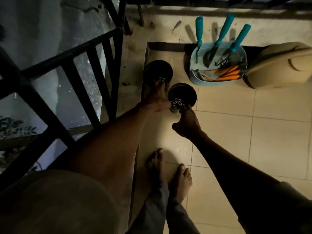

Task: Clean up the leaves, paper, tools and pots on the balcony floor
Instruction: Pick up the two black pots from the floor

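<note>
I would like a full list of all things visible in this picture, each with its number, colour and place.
pots: two, black, upside down on the floor by the step, one at each hand
tub: one, light blue, on the floor by the wall
teal-handled tools: three, upright in the tub
orange-handled tools: in the tub, count unclear
railing: black, left
beige object: one, right of the tub
left hand: touches both pots
right hand: grips the nearer pot
bare feet: two, on the tiles
</note>
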